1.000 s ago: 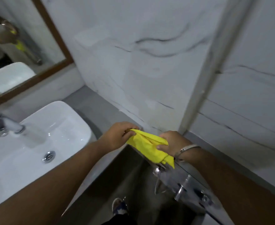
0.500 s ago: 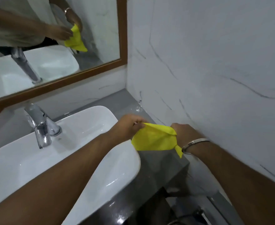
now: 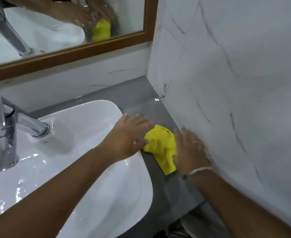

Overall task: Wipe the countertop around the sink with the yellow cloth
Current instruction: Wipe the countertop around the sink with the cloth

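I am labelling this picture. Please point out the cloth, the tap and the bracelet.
cloth (image 3: 160, 145): head view, middle of the yellow fabric.
tap (image 3: 33, 125): head view, on the chrome spout.
bracelet (image 3: 199, 170): head view, silver band at the right wrist.

Both hands (image 3: 127, 136) (image 3: 189, 150) flat beside yellow cloth (image 3: 162, 146) on countertop (image 3: 138, 98); blurred.

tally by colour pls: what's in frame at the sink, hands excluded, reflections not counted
Yellow: 1, the yellow cloth
White: 2, the sink and the marble wall
Grey: 1, the countertop
Chrome: 1, the tap
Silver: 1, the bracelet
Brown: 1, the mirror frame
Total: 7
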